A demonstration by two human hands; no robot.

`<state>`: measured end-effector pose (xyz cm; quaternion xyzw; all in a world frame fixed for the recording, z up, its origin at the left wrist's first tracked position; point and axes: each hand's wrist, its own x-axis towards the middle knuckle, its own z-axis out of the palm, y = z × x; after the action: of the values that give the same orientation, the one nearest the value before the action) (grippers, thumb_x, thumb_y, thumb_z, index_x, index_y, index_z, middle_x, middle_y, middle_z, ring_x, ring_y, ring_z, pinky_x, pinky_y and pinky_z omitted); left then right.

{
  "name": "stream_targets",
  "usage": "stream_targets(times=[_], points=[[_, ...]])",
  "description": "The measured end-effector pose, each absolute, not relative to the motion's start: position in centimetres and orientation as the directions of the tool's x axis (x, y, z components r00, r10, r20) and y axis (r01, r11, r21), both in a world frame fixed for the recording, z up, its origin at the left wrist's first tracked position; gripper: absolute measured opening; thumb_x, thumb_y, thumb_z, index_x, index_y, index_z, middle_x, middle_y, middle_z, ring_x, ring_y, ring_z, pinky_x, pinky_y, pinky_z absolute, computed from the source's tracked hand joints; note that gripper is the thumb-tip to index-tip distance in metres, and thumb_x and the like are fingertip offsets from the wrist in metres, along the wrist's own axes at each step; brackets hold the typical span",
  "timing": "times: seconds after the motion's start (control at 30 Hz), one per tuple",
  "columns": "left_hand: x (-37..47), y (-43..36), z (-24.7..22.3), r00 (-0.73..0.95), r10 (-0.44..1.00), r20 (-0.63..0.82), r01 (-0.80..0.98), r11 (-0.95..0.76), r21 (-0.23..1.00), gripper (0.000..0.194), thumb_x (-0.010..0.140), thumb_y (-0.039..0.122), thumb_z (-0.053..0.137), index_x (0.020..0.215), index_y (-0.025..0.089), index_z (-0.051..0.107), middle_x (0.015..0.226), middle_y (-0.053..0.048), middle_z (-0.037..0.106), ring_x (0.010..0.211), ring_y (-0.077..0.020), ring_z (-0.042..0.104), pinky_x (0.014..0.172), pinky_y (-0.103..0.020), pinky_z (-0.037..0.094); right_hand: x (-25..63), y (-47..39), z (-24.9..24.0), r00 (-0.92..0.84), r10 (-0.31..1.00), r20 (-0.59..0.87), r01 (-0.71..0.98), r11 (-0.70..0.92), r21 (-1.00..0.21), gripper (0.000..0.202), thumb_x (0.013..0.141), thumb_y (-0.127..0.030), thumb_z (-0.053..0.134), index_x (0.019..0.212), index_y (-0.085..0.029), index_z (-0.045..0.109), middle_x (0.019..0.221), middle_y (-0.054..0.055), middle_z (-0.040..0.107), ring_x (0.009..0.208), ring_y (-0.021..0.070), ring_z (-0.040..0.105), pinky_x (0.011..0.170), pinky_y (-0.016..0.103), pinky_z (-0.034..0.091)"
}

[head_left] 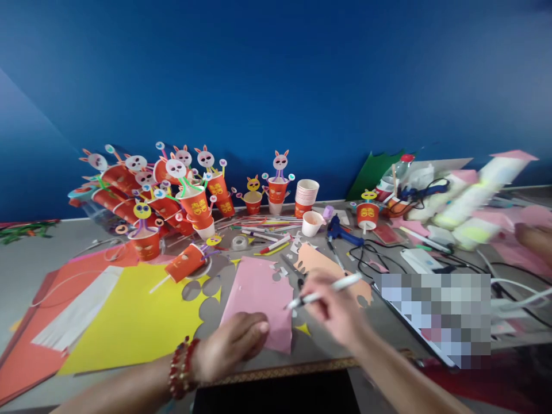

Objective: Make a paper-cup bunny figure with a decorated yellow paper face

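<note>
A pink sheet of paper lies on the grey table in front of me, its upper right edge cut away. My left hand rests on the sheet's lower left part, with its fingers pressed together and nothing visible in them. Above the sheet's right edge, my right hand grips a white marker, its dark tip pointing down at the pink paper. Scissors lie just beyond my right hand, beside a peach sheet with cut-outs.
Yellow paper and red sheets lie left. Decorated red cups crowd the back left. A blue glue gun, cables, and a blurred-out tablet are right. Another person's hand shows at the far right.
</note>
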<state>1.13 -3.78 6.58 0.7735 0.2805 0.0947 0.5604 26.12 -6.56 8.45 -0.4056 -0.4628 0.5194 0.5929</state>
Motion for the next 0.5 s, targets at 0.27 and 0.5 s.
stream_targets(times=[0.27, 0.5], points=[[1.2, -0.9, 3.5, 0.81, 0.562, 0.166, 0.44, -0.771, 0.461, 0.032, 0.101, 0.04, 0.044, 0.077, 0.02, 0.052, 0.078, -0.004, 0.062, 0.072, -0.0182, 0.057, 0.069, -0.03, 0.046, 29.5, -4.1, 6.4, -0.058, 0.997, -0.045, 0.018, -0.044, -0.999, 0.029, 0.089, -0.047, 0.064, 0.084, -0.019, 0.064, 0.059, -0.001, 0.065, 0.041, 0.0093, 0.048, 0.04, 0.02, 0.034], [2.7, 1.8, 1.3, 0.857, 0.429, 0.284, 0.356, -0.893, 0.275, 0.018, 0.097, 0.023, 0.05, 0.108, 0.019, 0.063, 0.129, -0.011, 0.063, 0.119, -0.0267, 0.056, 0.1, -0.043, 0.048, 27.0, -1.8, 3.3, -0.165, 0.972, 0.166, 0.326, 0.212, -0.921, 0.009, 0.084, -0.025, 0.062, 0.077, -0.019, 0.061, 0.069, -0.002, 0.058, 0.064, 0.0141, 0.052, 0.058, 0.024, 0.039]])
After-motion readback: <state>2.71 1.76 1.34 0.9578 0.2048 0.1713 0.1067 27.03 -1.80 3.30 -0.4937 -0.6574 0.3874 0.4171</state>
